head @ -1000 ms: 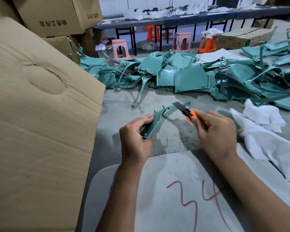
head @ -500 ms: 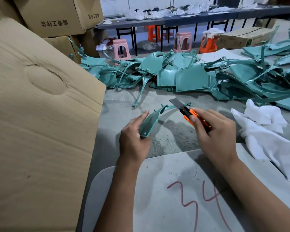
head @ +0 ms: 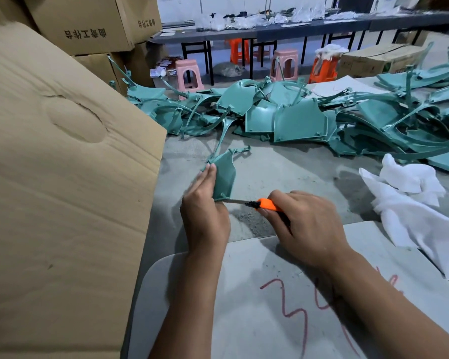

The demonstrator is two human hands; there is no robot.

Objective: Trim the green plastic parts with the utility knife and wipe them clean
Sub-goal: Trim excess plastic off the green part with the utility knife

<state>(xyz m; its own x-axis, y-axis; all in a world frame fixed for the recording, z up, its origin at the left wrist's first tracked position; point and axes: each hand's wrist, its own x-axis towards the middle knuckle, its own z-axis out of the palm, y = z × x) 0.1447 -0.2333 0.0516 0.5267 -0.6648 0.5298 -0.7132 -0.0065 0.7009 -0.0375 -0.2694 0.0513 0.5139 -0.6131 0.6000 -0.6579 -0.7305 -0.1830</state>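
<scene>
Left fingers point(head: 210, 174): laid straight up the left edge of the part, thumb hidden behind it; they steady it on end.
Left hand point(head: 205, 216): holds the part from its left side, wrist toward the camera.
Part point(head: 224, 177): a small green plastic piece, standing roughly upright above the worktop, its thin prongs pointing up and right; its bottom corner meets the blade.
Right fingers point(head: 278, 200): curled round the knife handle, closed tight on it.
Right hand point(head: 306, 229): grips the knife, just right of the left hand, knuckles up.
Knife point(head: 265, 204): orange and black handle, blade out and pointing left; the blade tip touches the lower edge of the part, close by the left hand.
Worktop point(head: 283, 177): grey and dusty, with a darker gritty patch under the blade.
Board point(head: 244, 307): pale sheet lying on the near edge of the worktop under both forearms, marked in red with what reads as "34".
Cloth point(head: 412, 203): white, crumpled, on the worktop to the right of the right hand, partly over the board.
Pile point(head: 296, 120): many green parts heaped across the far side of the worktop, well apart from the hands.
Cardboard point(head: 62, 177): a large brown sheet leaning at the left, its edge beside the left hand.
Boxes point(head: 88, 24): brown cartons stacked behind the cardboard, printed with characters.
Stools point(head: 187, 73): pink and orange, on the floor beyond the worktop, near long dark tables.
</scene>
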